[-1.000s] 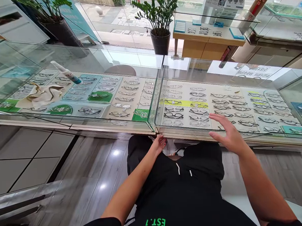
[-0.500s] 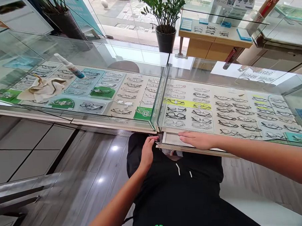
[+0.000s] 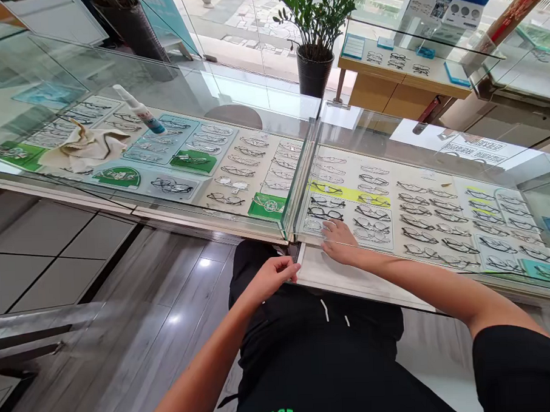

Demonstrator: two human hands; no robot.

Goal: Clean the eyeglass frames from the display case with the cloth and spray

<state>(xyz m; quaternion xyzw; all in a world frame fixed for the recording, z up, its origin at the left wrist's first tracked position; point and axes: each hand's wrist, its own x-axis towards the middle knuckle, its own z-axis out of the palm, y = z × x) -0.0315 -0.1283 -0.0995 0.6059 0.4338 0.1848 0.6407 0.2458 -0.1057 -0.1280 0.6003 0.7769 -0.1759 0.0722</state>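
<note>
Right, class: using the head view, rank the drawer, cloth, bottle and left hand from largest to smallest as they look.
1. Drawer, judging its visible part
2. Cloth
3. Left hand and bottle: too close to rank, as the hand is nearer the camera

The right hand (image 3: 339,242) reaches in near dark-framed eyeglasses (image 3: 326,213).

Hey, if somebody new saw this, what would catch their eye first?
Probably the rows of thin-framed eyeglasses inside the long clear-glass display counter, with the person's bare left hand and bare right hand around its near edge, by a pale open drawer. Next, likely the slim white-and-blue bottle and crumpled cream cloth on the counter's left section, then the leafy green plant in a dark pot beyond.
</note>
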